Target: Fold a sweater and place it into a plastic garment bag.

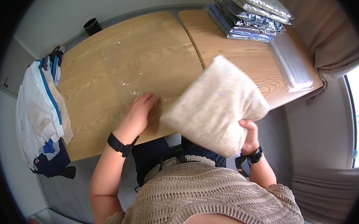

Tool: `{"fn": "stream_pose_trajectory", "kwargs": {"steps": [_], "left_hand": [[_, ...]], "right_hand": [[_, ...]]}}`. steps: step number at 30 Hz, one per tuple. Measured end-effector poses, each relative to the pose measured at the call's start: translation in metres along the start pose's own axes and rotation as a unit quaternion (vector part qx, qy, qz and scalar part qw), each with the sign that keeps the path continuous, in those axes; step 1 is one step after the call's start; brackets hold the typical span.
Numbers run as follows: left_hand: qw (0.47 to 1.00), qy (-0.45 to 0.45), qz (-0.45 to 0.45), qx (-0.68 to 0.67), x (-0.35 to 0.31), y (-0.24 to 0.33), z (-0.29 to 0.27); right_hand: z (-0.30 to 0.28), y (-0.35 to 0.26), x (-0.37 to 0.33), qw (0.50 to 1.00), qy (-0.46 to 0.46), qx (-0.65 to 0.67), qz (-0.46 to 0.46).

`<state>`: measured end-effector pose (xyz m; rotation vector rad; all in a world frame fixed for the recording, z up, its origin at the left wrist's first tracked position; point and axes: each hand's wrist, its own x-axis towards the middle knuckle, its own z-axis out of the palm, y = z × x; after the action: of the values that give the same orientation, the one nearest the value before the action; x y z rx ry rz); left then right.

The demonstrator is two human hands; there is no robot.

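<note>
My right hand (250, 134) grips the near right edge of a folded cream cloth piece (217, 104) with a faint pale pattern. The cloth is held up tilted over the table's front edge, slightly blurred. A flat clear plastic bag (132, 70) lies on the table, seen mostly by its shiny creases. At the bag's near edge rests my left hand (139, 112), fingers stretched to the right and slightly bent. Nothing shows in the left hand; its palm side is hidden.
Clothes (39, 111) in white, beige and navy hang over the table's left end. At the far right stands a stack of bagged folded garments (249, 17), with a pile of clear plastic bags (292, 63) nearer me. A black bin (92, 27) is behind the wooden table (80, 72).
</note>
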<state>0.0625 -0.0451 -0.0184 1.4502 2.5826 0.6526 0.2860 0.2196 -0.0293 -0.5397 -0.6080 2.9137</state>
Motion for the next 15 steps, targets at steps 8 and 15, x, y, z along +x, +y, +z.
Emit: {"fn": "stream_pose_trajectory", "kwargs": {"steps": [8,15], "left_hand": [[0.995,0.094,-0.006,-0.035,0.004,0.012,0.0],[0.994,0.082,-0.005,0.066,-0.004,0.013,0.001]], "right_hand": [[0.003,0.046,0.029,0.988,-0.026,0.011,0.151],[0.006,0.034,0.038,0.982,-0.004,0.006,0.187]]}}
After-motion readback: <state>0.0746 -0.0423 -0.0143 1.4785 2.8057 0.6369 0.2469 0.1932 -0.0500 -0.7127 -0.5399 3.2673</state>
